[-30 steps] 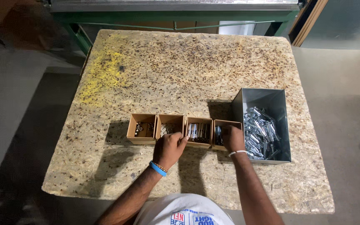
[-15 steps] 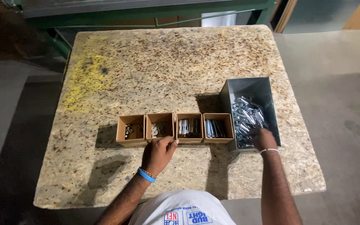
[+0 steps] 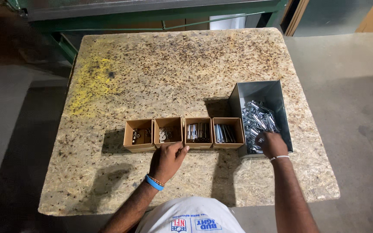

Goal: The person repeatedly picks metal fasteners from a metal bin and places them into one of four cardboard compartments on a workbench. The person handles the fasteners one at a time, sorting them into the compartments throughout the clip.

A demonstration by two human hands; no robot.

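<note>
A board table point(image 3: 186, 69) is filling most of the view, its far edge meeting a green frame point(image 3: 152, 17) that is running out of the picture at the top. Beyond the right hand point(image 3: 272, 144), a grey metal bin point(image 3: 260, 92) is sitting open, and the hand is reaching down into its near end, among a heap of shiny metal parts point(image 3: 257, 121). The fingers are pointing away and are partly buried in the parts, so whether they are closing on anything cannot be told. The right arm is stretching forward, nearly straight, with a thin band at the wrist.

Between the two hands, and just past the left hand point(image 3: 165, 160), a row of four small cardboard boxes point(image 3: 184, 133) is lying side by side, the last one touching the bin. Their contents are too small to make out: dark bits, rings, short rods. The left hand is resting on the table with fingers loosely curled and empty, fingertips right at the second box's near wall. A blue wristband point(image 3: 153, 183) is circling that wrist. The person's own body is cut off below.
</note>
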